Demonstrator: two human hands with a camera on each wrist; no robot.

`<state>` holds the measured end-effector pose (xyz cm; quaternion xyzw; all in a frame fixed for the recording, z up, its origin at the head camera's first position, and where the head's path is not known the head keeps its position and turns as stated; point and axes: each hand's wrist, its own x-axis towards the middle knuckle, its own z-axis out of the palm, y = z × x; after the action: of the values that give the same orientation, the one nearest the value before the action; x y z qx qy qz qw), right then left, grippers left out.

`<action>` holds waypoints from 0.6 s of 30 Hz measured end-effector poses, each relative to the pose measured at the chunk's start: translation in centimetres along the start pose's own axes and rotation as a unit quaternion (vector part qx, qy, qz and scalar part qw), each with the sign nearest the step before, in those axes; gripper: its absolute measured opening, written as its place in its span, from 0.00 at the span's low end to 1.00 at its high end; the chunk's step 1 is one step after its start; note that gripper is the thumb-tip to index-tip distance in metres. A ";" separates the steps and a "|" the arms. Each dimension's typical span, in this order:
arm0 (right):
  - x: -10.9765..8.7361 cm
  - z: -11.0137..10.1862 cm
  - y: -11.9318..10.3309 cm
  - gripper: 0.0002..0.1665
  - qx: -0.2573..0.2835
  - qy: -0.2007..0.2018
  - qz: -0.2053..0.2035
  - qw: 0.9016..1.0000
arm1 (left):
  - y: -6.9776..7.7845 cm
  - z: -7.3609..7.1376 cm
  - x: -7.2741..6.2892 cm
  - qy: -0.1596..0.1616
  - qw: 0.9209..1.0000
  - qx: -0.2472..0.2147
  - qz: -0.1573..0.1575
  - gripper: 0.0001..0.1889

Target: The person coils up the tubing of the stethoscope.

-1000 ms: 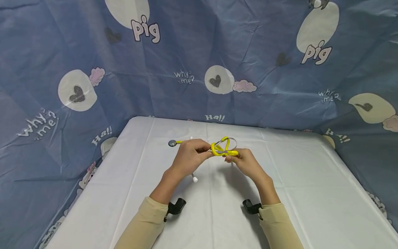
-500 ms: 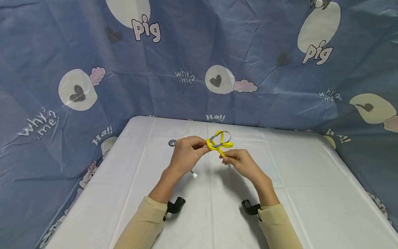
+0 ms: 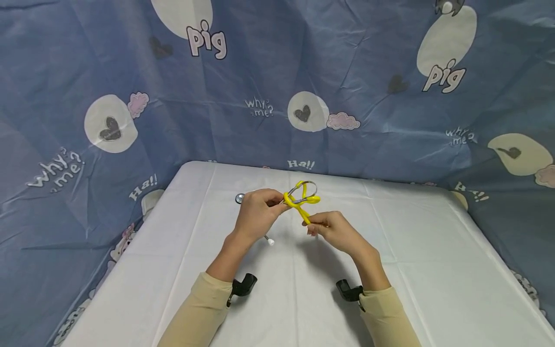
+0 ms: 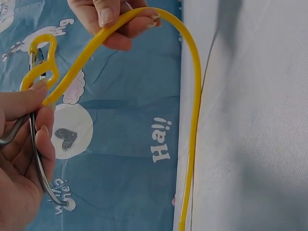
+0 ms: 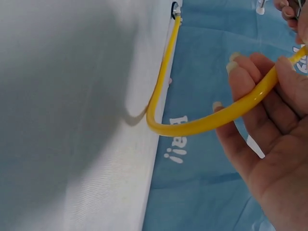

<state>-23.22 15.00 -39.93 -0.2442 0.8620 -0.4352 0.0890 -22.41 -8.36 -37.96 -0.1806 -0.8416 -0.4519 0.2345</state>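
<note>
A stethoscope with yellow tubing (image 3: 302, 213) is held above the table between both hands. My left hand (image 3: 257, 214) grips its metal ear tubes (image 4: 36, 154), where the yellow tube is looped around them. My right hand (image 3: 337, 231) pinches the tube a short way from the loop, thumb against fingers. From there the tube hangs in a long bend, seen in the right wrist view, down to the round chest piece (image 5: 176, 10). In the head view the chest piece (image 3: 239, 198) shows beyond my left hand, and a white ear tip (image 3: 270, 242) sticks out below that hand.
A white-covered table (image 3: 416, 231) lies under the hands. Behind it hangs a blue printed cloth (image 3: 243, 62), which also runs along the left and right sides. A black wrist camera (image 3: 244, 284) sits at each sleeve cuff.
My right hand has slid down and slightly left, drawing a length of yellow tube out from the loop. My left hand has shifted slightly up and left with the ear tubes.
</note>
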 end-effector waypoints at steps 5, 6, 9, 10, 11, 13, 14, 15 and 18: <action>-0.2 0.1 -0.5 0.09 -0.013 -0.019 -0.007 1.000 | -0.1 0.0 -0.1 -0.003 1.000 0.020 -0.012 0.06; -0.2 0.1 -0.6 0.09 -0.019 -0.022 -0.009 1.000 | -0.2 0.0 -0.1 -0.003 1.000 0.025 -0.014 0.05; -0.3 0.0 -0.8 0.08 -0.032 -0.029 -0.013 0.999 | -0.3 0.1 -0.1 -0.006 0.999 0.040 -0.019 0.04; -0.3 0.0 -0.9 0.08 -0.036 -0.031 -0.015 0.999 | -0.4 0.1 -0.1 -0.006 0.999 0.043 -0.021 0.04; -0.3 0.0 -1.0 0.08 -0.038 -0.032 -0.015 0.999 | -0.4 0.1 -0.1 -0.007 0.999 0.046 -0.021 0.04; -0.3 0.0 -1.1 0.08 -0.040 -0.037 -0.016 0.998 | -0.5 0.2 -0.1 -0.008 0.998 0.054 -0.022 0.04; -0.4 -0.1 -1.2 0.08 -0.039 -0.039 -0.016 0.998 | -0.5 0.2 -0.1 -0.009 0.998 0.057 -0.022 0.04; -0.4 -0.1 -1.3 0.08 -0.039 -0.042 -0.016 0.998 | -0.6 0.2 -0.1 -0.011 0.998 0.063 -0.019 0.04; -0.6 -0.2 -1.6 0.09 -0.033 -0.049 -0.011 0.998 | -0.6 0.3 -0.1 -0.016 0.996 0.083 -0.016 0.04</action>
<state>-22.21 14.66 -38.58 -0.2770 0.8678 -0.3953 0.1181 -22.70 -8.44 -38.62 -0.1540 -0.8826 -0.3811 0.2282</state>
